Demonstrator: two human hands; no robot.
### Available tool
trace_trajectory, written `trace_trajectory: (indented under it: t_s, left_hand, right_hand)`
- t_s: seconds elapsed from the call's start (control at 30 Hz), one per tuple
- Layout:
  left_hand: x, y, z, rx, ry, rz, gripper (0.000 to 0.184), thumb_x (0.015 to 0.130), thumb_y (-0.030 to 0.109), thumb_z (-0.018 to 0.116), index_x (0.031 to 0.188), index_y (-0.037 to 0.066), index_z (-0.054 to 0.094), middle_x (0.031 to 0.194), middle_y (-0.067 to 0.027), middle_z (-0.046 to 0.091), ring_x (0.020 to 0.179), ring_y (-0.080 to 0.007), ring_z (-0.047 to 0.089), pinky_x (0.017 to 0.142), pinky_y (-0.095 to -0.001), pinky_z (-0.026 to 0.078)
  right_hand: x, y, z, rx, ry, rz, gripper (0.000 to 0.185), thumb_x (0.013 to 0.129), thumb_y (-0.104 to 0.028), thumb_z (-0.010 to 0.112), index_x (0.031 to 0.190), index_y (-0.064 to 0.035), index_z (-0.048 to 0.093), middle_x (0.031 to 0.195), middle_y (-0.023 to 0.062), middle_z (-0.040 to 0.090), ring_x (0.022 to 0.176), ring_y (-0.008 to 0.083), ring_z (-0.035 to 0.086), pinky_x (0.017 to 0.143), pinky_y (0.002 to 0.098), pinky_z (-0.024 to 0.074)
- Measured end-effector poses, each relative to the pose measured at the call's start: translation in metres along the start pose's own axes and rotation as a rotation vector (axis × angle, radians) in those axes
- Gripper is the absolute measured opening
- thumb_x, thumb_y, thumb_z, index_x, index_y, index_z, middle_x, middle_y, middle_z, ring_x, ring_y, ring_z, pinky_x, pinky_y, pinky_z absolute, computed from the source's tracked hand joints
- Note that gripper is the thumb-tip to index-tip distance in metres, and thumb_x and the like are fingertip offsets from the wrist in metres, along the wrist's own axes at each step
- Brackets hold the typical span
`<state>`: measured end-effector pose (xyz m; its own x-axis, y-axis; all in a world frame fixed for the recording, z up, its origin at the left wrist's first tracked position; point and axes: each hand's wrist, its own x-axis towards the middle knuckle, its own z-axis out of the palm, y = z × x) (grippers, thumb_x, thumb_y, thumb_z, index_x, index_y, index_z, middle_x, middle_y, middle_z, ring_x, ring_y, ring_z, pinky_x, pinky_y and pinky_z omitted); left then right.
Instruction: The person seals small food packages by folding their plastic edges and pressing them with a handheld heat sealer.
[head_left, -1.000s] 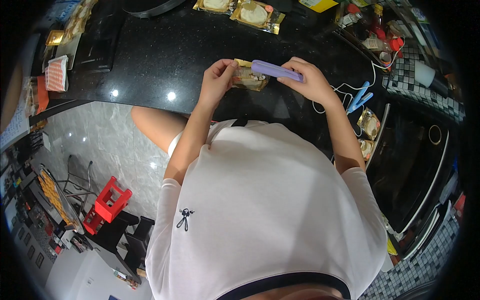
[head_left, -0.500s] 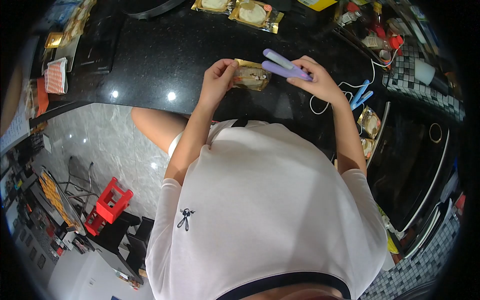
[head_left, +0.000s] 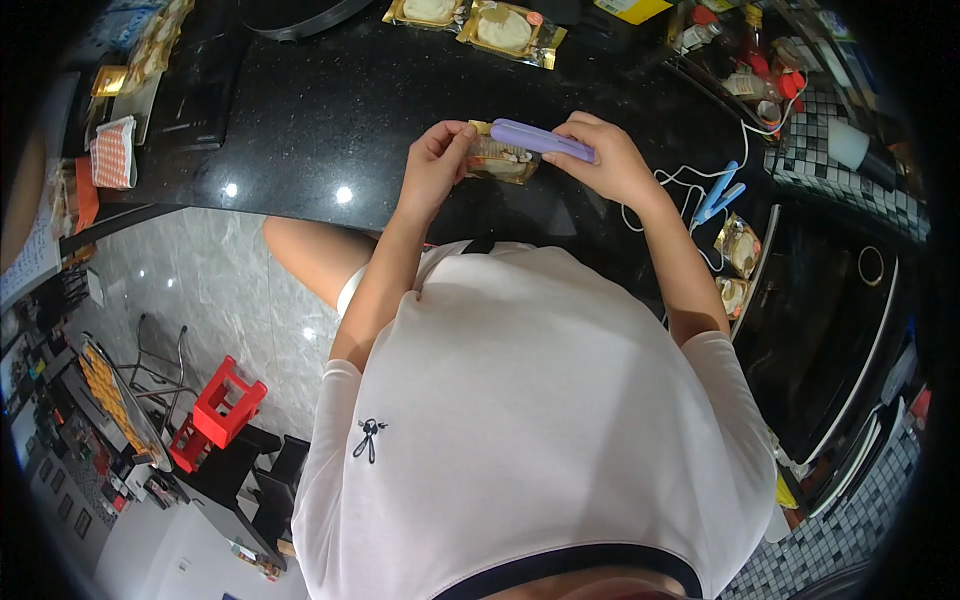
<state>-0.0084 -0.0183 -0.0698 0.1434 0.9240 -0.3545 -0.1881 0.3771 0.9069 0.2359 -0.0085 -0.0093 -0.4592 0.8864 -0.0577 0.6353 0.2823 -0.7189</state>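
Note:
My left hand (head_left: pixel 440 160) pinches the left end of a clear and gold packet (head_left: pixel 503 168) near the counter's front edge. My right hand (head_left: pixel 600 155) is wrapped round a purple clamp-like sealer (head_left: pixel 542 140), whose two arms are pressed together. The sealer lies across the upper edge of the packet and hides part of it. A white cable runs from near my right hand over the counter on the right.
Two gold packets (head_left: pixel 503 30) lie at the counter's back. A blue clamp tool (head_left: pixel 719 195) and more packets (head_left: pixel 738 248) are at the right, by a black appliance (head_left: pixel 815 330). Bottles stand at the back right, a black pan (head_left: pixel 300 15) at the back left.
The purple sealer stood open half a second ago, away from the packet's upper edge. It has moved left and its arms have closed over that edge. My left hand has hardly moved.

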Motion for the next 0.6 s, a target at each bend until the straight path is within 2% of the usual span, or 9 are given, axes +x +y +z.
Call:
trace_trajectory:
  t_s: [0.07, 0.17, 0.2, 0.27, 0.3, 0.37, 0.4, 0.5, 0.6]
  left_hand:
    - [0.0, 0.002, 0.001, 0.005, 0.01, 0.001, 0.016, 0.091, 0.022, 0.06, 0.094, 0.006, 0.063, 0.074, 0.0042, 0.058, 0.053, -0.001, 0.042, 0.046, -0.0164, 0.033]
    - [-0.001, 0.002, -0.003, 0.043, -0.004, 0.004, 0.017, 0.092, 0.021, 0.06, 0.094, 0.005, 0.063, 0.075, 0.0038, 0.059, 0.056, -0.0012, 0.044, 0.049, -0.0165, 0.035]
    - [-0.002, 0.004, -0.004, 0.057, 0.041, 0.018, 0.017, 0.092, 0.021, 0.06, 0.094, 0.005, 0.063, 0.076, 0.0035, 0.059, 0.058, -0.0016, 0.045, 0.051, -0.0168, 0.037]
    - [-0.008, 0.005, -0.005, 0.089, 0.124, 0.041, 0.017, 0.092, 0.02, 0.059, 0.095, 0.004, 0.063, 0.076, 0.0028, 0.059, 0.063, -0.0025, 0.049, 0.056, -0.0176, 0.04]
    - [-0.01, 0.003, -0.008, 0.112, 0.153, 0.113, 0.017, 0.093, 0.02, 0.059, 0.094, 0.004, 0.063, 0.078, 0.0023, 0.059, 0.066, -0.0032, 0.05, 0.058, -0.0181, 0.042]
    - [-0.012, -0.002, -0.018, 0.157, 0.209, 0.259, 0.017, 0.093, 0.019, 0.058, 0.094, 0.002, 0.063, 0.08, 0.0013, 0.06, 0.072, -0.0046, 0.053, 0.064, -0.0193, 0.044]
    - [-0.014, 0.0, -0.021, 0.167, 0.222, 0.262, 0.016, 0.094, 0.018, 0.057, 0.094, 0.003, 0.062, 0.082, 0.001, 0.06, 0.075, -0.0049, 0.053, 0.067, -0.0196, 0.044]
    - [-0.017, 0.007, -0.032, 0.132, 0.227, 0.264, 0.015, 0.095, 0.016, 0.053, 0.097, 0.003, 0.059, 0.093, -0.0026, 0.063, 0.083, -0.0068, 0.055, 0.078, -0.0209, 0.044]
    - [-0.017, 0.021, -0.036, 0.133, 0.171, 0.353, 0.016, 0.096, 0.016, 0.053, 0.096, 0.001, 0.059, 0.098, -0.0046, 0.064, 0.087, -0.0076, 0.056, 0.079, -0.0219, 0.045]
  right_hand:
    - [-0.001, 0.004, 0.002, 0.04, -0.002, 0.007, 0.026, 0.08, -0.019, 0.07, 0.099, -0.0014, 0.064, 0.084, 0.0056, 0.057, 0.078, 0.0178, 0.058, 0.066, 0.0291, 0.0447]
    - [-0.005, 0.022, 0.0, 0.18, 0.091, 0.129, 0.033, 0.078, -0.029, 0.072, 0.095, -0.0015, 0.066, 0.087, 0.0097, 0.061, 0.079, 0.0201, 0.061, 0.069, 0.0308, 0.0467]
    - [-0.008, 0.047, 0.009, 0.323, 0.242, 0.164, 0.041, 0.076, -0.035, 0.075, 0.097, -0.0007, 0.066, 0.087, 0.0098, 0.062, 0.08, 0.0171, 0.06, 0.07, 0.0289, 0.0462]
    - [-0.013, 0.063, 0.002, 0.124, 0.329, 0.43, 0.049, 0.073, -0.041, 0.075, 0.099, -0.0003, 0.066, 0.089, 0.0121, 0.062, 0.082, 0.0213, 0.061, 0.072, 0.0304, 0.0471]
    - [-0.018, 0.081, 0.005, -0.067, 0.342, 0.407, 0.052, 0.071, -0.044, 0.074, 0.098, -0.0008, 0.066, 0.088, 0.0141, 0.061, 0.082, 0.0275, 0.062, 0.073, 0.0349, 0.048]
    - [-0.024, 0.084, 0.016, -0.237, 0.391, 0.48, 0.05, 0.071, -0.043, 0.074, 0.096, -0.0007, 0.066, 0.086, 0.0152, 0.061, 0.082, 0.0311, 0.061, 0.073, 0.038, 0.0482]
    - [-0.026, 0.084, 0.022, -0.322, 0.411, 0.512, 0.049, 0.071, -0.043, 0.074, 0.095, -0.0007, 0.066, 0.085, 0.0157, 0.061, 0.082, 0.0329, 0.061, 0.074, 0.0395, 0.0483]
    - [-0.026, 0.088, 0.042, -0.485, 0.506, 0.481, 0.051, 0.071, -0.042, 0.073, 0.102, -0.0027, 0.064, 0.094, 0.0143, 0.06, 0.09, 0.0324, 0.058, 0.076, 0.0425, 0.0462]
    - [-0.023, 0.081, 0.053, -0.568, 0.647, 0.404, 0.056, 0.072, -0.041, 0.073, 0.112, -0.0041, 0.06, 0.101, 0.0136, 0.058, 0.096, 0.0319, 0.056, 0.078, 0.0431, 0.0444]
